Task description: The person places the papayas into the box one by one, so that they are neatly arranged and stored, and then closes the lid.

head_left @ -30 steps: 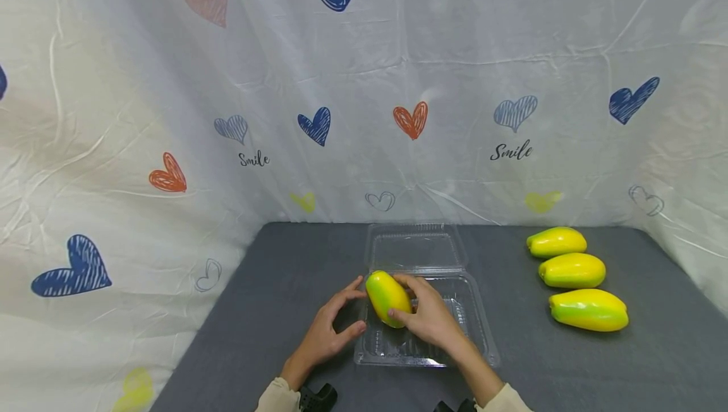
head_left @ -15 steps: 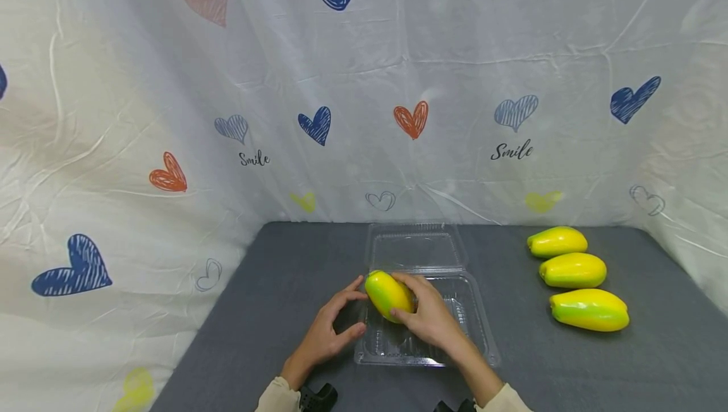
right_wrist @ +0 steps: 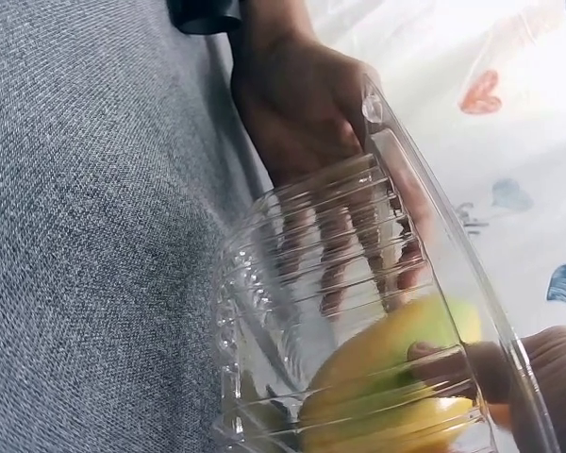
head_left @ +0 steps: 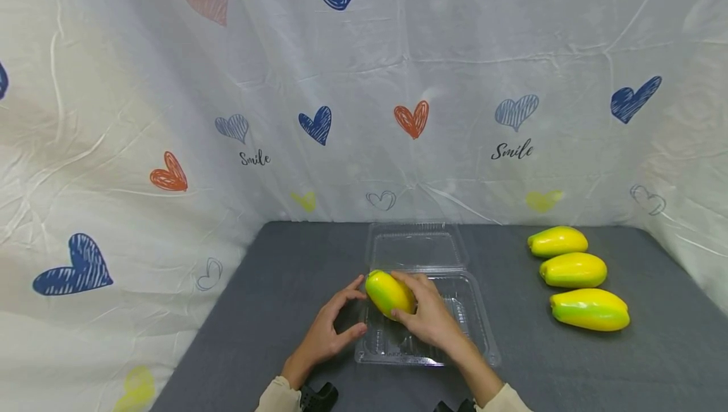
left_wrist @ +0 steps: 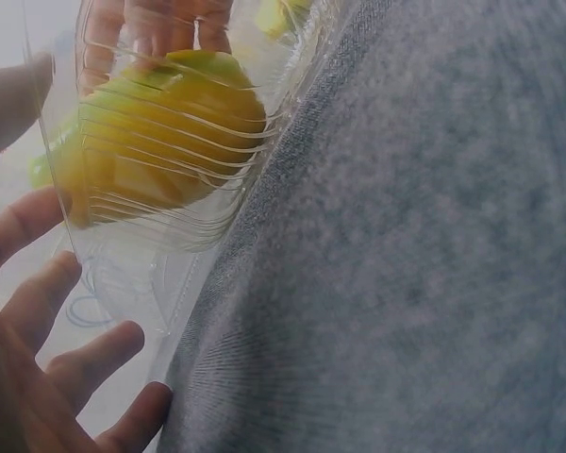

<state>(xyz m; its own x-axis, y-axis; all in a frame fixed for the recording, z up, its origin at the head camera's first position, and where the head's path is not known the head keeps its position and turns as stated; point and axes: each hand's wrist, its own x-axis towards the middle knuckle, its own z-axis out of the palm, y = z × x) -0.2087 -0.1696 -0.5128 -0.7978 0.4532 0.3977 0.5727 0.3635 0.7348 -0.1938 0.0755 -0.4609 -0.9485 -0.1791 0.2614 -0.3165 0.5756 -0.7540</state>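
Note:
A clear plastic clamshell container (head_left: 482, 320) sits mid-table, its lid (head_left: 415, 248) folded back toward the curtain. My right hand (head_left: 430, 314) grips a yellow-green papaya (head_left: 388, 295) over the left part of the base, thumb on the near side and fingers on the far side. Through the ribbed wall, the right wrist view shows the papaya (right_wrist: 387, 382) low in the base, beside the thumb. My left hand (head_left: 326, 331), fingers spread, is at the container's left side; in the left wrist view its fingertips (left_wrist: 52, 203) are right at the clear rim.
Several more things stand around: three papayas (head_left: 589, 309) lie in a column at the right on the grey cloth-covered table (head_left: 307, 254). A white curtain (head_left: 364, 83) printed with hearts hangs behind and at the left. Dark bands (head_left: 320, 397) circle both wrists.
The papaya's near end has swung a little right and away from me, with the right hand still gripping it. My left hand has stayed in place.

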